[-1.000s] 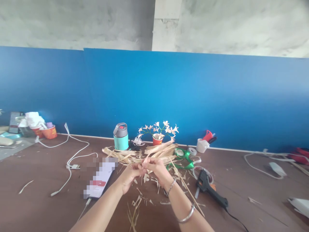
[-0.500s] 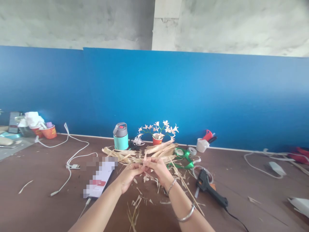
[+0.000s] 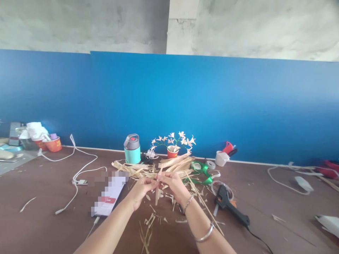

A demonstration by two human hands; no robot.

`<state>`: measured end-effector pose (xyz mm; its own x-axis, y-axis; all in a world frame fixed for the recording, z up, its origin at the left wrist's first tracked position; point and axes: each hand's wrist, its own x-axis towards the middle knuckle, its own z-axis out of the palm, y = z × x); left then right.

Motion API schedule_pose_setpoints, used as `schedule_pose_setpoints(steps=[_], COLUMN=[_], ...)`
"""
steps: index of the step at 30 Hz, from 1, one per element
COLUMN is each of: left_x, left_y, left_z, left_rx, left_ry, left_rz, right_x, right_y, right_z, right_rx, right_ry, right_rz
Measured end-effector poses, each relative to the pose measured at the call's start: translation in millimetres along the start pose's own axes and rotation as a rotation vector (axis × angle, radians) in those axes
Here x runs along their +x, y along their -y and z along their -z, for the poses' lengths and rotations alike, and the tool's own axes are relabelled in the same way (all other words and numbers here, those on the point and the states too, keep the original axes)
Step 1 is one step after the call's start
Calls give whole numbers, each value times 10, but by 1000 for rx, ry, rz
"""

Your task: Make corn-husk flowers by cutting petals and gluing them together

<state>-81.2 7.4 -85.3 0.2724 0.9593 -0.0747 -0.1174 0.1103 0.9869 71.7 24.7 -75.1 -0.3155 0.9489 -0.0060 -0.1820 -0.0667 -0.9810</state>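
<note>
Both hands meet over the middle of the table, their fingertips pinched together. My left hand and my right hand share a narrow strip of dried corn husk; one end points up above the fingers and the other hangs below. Just beyond the hands lies a pile of pale dried husks. Scraps of cut husk are scattered beneath and in front. Behind the pile, a red paper cup holds green stems with pale husk flowers.
A phone lies left of my hands, a teal flask behind it. On the right are green ribbon, a black glue gun with its cord, and a white cup of tools. White cables trail at left.
The husk strip has turned between my fingers, and its lower end now hangs straight down. Both hands stay in nearly the same place.
</note>
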Motion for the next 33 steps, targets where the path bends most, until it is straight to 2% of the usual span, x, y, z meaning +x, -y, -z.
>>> schedule_pose_setpoints(steps=[7,17,21,25,33], left_x=[-8,-11,-26,-53,-51], left_y=[-9,-33,-44,-64,-17], left_z=[-31,-58,-73,-76,-38], left_rx=[-118,-188,-178,-146,-110], left_ry=[-30,-64,-26,39,81], left_rz=[66,62,55,71,83], right_x=[-7,-7,6,14,-8], right_y=[7,4,-23,-44,18], right_z=[-8,5,11,22,-5], right_rx=[8,18,30,-19,-61], right_ry=[2,24,36,-28,-58], right_rz=[-17,-24,14,-24,-10])
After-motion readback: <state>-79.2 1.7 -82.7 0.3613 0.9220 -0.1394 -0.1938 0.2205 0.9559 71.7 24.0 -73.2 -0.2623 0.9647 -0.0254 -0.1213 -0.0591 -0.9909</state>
